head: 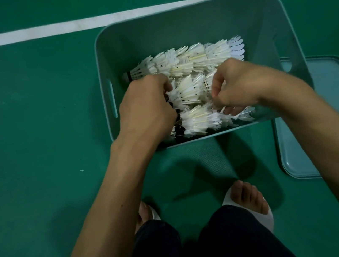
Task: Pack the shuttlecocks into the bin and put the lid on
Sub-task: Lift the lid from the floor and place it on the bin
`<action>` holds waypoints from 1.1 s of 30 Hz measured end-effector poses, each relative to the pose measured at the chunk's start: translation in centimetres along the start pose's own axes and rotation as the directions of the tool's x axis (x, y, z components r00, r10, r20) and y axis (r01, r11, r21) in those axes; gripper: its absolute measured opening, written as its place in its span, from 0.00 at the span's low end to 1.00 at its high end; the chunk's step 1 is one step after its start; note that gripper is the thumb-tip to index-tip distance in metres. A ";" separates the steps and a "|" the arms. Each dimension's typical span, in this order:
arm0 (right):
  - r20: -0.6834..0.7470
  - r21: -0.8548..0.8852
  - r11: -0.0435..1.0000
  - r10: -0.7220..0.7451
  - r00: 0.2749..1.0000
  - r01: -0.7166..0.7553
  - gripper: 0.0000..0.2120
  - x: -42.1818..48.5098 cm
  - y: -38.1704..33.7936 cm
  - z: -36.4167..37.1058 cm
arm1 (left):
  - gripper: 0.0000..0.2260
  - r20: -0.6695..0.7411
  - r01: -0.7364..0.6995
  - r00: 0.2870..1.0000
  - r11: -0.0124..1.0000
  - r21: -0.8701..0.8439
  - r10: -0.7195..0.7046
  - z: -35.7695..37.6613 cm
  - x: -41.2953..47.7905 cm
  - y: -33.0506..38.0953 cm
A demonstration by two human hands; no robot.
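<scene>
Inside the bin [170, 26], the left hand [145, 107] and right hand [239, 86] curl their fingers [217, 85] round rowed shuttlecocks [186, 61] (the lid [324, 103] lies beside it).

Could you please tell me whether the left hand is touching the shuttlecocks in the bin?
Touching. The head view shows the left hand with its fingers curled into the feathers of the shuttlecocks inside the bin, with no gap between them.

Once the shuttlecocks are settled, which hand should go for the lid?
Right. The lid lies on the floor to the right of the bin, nearest the right hand; the left hand would have to cross over.
</scene>
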State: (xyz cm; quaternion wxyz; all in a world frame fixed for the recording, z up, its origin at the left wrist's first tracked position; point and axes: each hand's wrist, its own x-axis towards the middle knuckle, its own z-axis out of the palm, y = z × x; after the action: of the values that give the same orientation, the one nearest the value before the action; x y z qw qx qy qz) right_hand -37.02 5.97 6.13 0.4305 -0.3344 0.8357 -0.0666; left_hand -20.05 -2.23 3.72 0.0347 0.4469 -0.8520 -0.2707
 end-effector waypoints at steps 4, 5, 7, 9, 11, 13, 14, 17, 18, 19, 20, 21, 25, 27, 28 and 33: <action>-0.251 0.056 0.995 -0.062 0.966 0.078 0.06 -2.3 1.7 -3.8 | 0.14 -0.060 -0.114 0.992 0.993 -0.038 0.112 -0.5 0.5 1.9; -0.314 0.104 0.987 -0.086 0.945 0.125 0.06 -3.4 2.3 -4.7 | 0.12 -0.075 -0.165 0.984 0.985 -0.044 0.161 -0.6 0.5 2.8; -0.458 0.187 0.958 -0.112 0.882 0.219 0.08 -6.3 3.7 -6.1 | 0.10 -0.090 -0.280 0.957 0.958 -0.054 0.275 -0.5 -0.1 5.3; -0.604 0.222 0.938 -0.081 0.793 0.265 0.11 -9.4 5.7 -6.8 | 0.09 -0.083 -0.378 0.925 0.922 -0.087 0.371 -0.1 -1.1 8.4; -0.683 0.238 0.930 -0.044 0.729 0.279 0.11 -12.2 7.9 -6.9 | 0.09 -0.076 -0.458 0.889 0.877 -0.146 0.452 0.7 -2.6 11.5; -0.731 0.306 0.901 0.014 0.682 0.309 0.10 -14.7 10.2 -6.4 | 0.09 -0.049 -0.534 0.843 0.821 -0.203 0.536 2.0 -4.4 13.9; -0.757 0.352 0.879 0.066 0.651 0.321 0.11 -15.6 11.5 -6.0 | 0.08 -0.020 -0.559 0.822 0.800 -0.219 0.569 2.9 -5.4 14.9; -0.808 0.476 0.827 0.278 0.520 0.298 0.10 -15.3 16.5 -3.3 | 0.06 0.085 -0.607 0.766 0.760 -0.234 0.638 6.9 -7.9 16.8; -0.795 0.529 0.808 0.365 0.485 0.260 0.09 -14.0 18.6 -2.0 | 0.06 0.137 -0.606 0.758 0.766 -0.213 0.638 8.7 -8.3 17.1; -0.765 0.575 0.799 0.447 0.463 0.178 0.08 -12.6 20.8 -0.5 | 0.07 0.198 -0.603 0.754 0.780 -0.170 0.626 10.5 -8.4 17.2; -0.728 0.593 0.803 0.509 0.459 0.050 0.10 -11.0 22.9 1.2 | 0.08 0.261 -0.600 0.752 0.792 -0.110 0.606 12.4 -8.4 17.1; -0.679 0.588 0.803 0.557 0.477 -0.100 0.16 -9.5 24.8 2.9 | 0.10 0.318 -0.600 0.749 0.799 -0.047 0.581 14.1 -8.4 16.8; -0.501 0.483 0.734 0.679 0.537 -0.478 0.34 -6.5 28.6 9.0 | 0.21 0.512 -0.559 0.734 0.825 0.082 0.446 18.6 -8.5 14.4; -0.543 0.448 0.765 0.644 0.539 -0.462 0.39 -6.3 29.4 10.3 | 0.26 0.616 -0.543 0.682 0.837 0.066 0.393 19.3 -9.1 13.3; -0.580 0.461 0.774 0.633 0.513 -0.434 0.41 -6.3 29.9 10.3 | 0.29 0.654 -0.536 0.658 0.842 0.059 0.373 19.3 -9.3 12.9; -0.486 0.687 0.618 0.781 0.392 -0.382 0.46 -6.6 33.4 7.7 | 0.29 0.646 -0.523 0.659 0.852 0.024 0.386 19.5 -9.7 11.7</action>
State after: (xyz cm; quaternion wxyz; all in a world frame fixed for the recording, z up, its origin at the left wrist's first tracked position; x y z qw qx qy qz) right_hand -45.19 36.99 -7.57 0.1027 0.1687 0.9514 -0.2362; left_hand -28.86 19.04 -5.36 -0.2268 0.1054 -0.9226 -0.2937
